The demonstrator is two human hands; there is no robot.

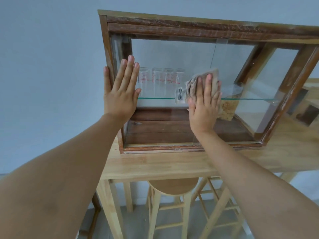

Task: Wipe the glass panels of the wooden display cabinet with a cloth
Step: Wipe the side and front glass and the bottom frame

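A dark wooden display cabinet (189, 30) with glass front panels (172, 54) stands on a light wooden table. My left hand (120, 90) lies flat with fingers spread against the cabinet's left post and the edge of the front glass. My right hand (204, 104) presses a crumpled beige-brown cloth (193, 83) flat against the front glass near its middle, where two panes overlap. Inside, several clear glasses with red print (161, 78) stand on a glass shelf (250, 99).
The light wooden table (155, 164) bears the cabinet near its back edge. A round wooden stool (174, 185) is tucked under the table. A pale blue-grey wall is behind. Wooden objects (309, 111) sit to the cabinet's right.
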